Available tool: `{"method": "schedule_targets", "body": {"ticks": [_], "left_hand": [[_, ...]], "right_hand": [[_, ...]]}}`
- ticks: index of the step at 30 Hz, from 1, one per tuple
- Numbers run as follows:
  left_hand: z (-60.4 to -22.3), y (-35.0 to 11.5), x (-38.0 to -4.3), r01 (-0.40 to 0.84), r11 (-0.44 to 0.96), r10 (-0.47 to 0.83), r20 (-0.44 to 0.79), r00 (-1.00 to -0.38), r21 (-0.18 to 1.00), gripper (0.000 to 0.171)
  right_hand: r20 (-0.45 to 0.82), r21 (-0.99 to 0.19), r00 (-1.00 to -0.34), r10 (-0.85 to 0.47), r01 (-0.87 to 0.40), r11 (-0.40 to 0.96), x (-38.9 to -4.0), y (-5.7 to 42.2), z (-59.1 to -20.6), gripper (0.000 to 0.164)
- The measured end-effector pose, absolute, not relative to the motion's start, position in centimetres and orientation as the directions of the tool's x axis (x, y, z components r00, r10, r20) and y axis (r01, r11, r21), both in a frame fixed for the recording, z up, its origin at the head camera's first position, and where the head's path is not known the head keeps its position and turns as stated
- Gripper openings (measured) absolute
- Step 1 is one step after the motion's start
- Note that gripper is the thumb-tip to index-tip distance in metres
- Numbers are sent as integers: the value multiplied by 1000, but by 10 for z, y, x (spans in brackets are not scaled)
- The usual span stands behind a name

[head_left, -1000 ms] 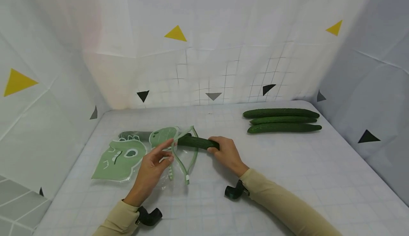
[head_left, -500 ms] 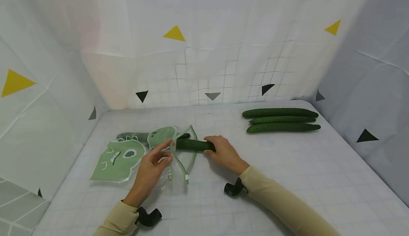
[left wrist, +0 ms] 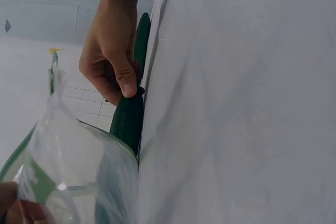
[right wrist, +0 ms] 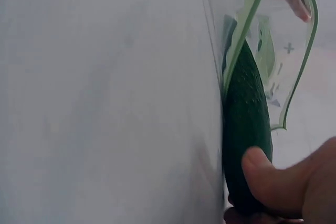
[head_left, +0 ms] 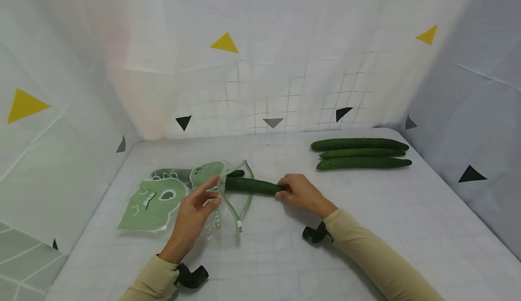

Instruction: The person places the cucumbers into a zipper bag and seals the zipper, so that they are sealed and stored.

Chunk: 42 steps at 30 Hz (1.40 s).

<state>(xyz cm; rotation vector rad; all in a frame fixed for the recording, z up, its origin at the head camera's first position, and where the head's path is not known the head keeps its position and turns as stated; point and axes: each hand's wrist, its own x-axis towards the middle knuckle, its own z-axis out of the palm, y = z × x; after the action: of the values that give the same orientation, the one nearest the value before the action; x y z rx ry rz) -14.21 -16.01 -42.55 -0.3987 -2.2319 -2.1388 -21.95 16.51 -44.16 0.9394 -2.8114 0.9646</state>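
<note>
A clear zip bag (head_left: 152, 203) with a green cartoon dinosaur print lies on the table, its green-edged mouth spread open toward the right. My left hand (head_left: 191, 222) pinches the near side of the bag by its mouth, the index finger reaching up along the opening. One cucumber (head_left: 171, 173) lies inside along the far side, its tip poking out at the mouth. A second cucumber (head_left: 254, 186) sits partly in the mouth, its left part behind the film. My right hand (head_left: 303, 194) grips its right end, thumb (right wrist: 257, 163) on top in the right wrist view.
Three more cucumbers lie side by side at the back right, the far one (head_left: 358, 144), the middle one (head_left: 362, 153) and the near one (head_left: 364, 163). White cloth walls (head_left: 277, 29) close off the back and both sides of the table (head_left: 260, 265).
My right hand has shifted right to the very end of the cucumber, and more of the cucumber shows between the bag mouth and the fingers. My left hand and the bag have stayed nearly still.
</note>
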Motion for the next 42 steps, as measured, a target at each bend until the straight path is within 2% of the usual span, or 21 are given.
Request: {"method": "schedule_targets", "body": {"ticks": [11,42], "left_hand": [[-428,-159,-143,203,0,172,200,-965,979,57],[-428,-158,-142,193,-5,186,191,-964,981,57]], "right_hand": [[310,-595,-835,-454,-543,593,-217,152,-450,19],[365,-626,-835,-413,-548,555,-226,86,-453,10]]}}
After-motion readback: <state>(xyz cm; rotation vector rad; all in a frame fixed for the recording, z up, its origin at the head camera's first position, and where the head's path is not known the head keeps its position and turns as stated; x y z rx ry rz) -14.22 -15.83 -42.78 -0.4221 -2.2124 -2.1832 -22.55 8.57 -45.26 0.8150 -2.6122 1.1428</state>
